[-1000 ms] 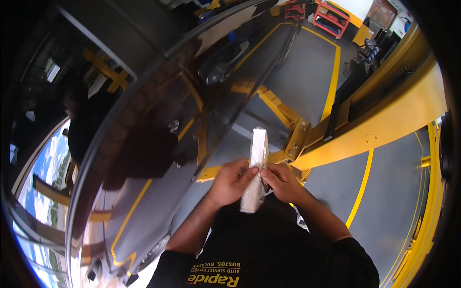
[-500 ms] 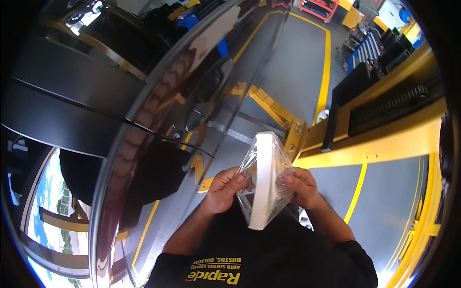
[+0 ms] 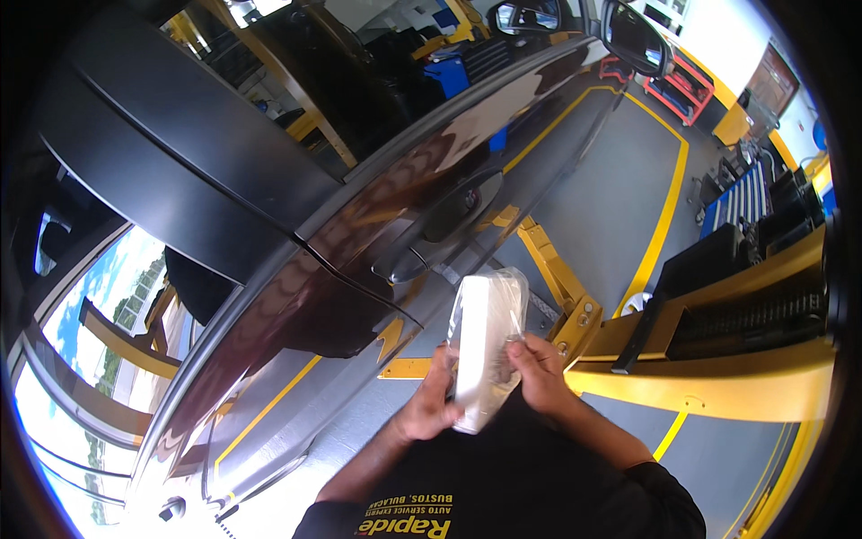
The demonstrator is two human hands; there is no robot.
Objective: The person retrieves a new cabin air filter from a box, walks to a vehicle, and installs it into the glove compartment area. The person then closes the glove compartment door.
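In the head view, I see the person holding a long white block (image 3: pixel 474 346) wrapped in clear plastic (image 3: pixel 515 301), out in front of the chest, its long side running from near to far. The left hand (image 3: pixel 429 397) is clamped on the block's near left side, with the thumb lying toward the near end. The right hand (image 3: pixel 542 372) is clamped on the wrapped right side, its thumb pressed on the plastic; I cannot tell how the fingers underneath are set. The plastic looks loose and shiny around the far end and right side. Beneath the forearms is a black shirt (image 3: pixel 503 490).

To the left stands a dark, glossy car (image 3: pixel 350 238), with a door handle (image 3: pixel 458 214) beyond the block and a side mirror (image 3: pixel 636 40) at the far end. A yellow lift arm (image 3: pixel 546 262) angles over the gray floor (image 3: pixel 611 189) just past the hands, meeting a yellow lift post (image 3: pixel 736 388) on the right. Farther off to the right are a blue tool cabinet (image 3: pixel 740 202) and a red cart (image 3: pixel 684 88).
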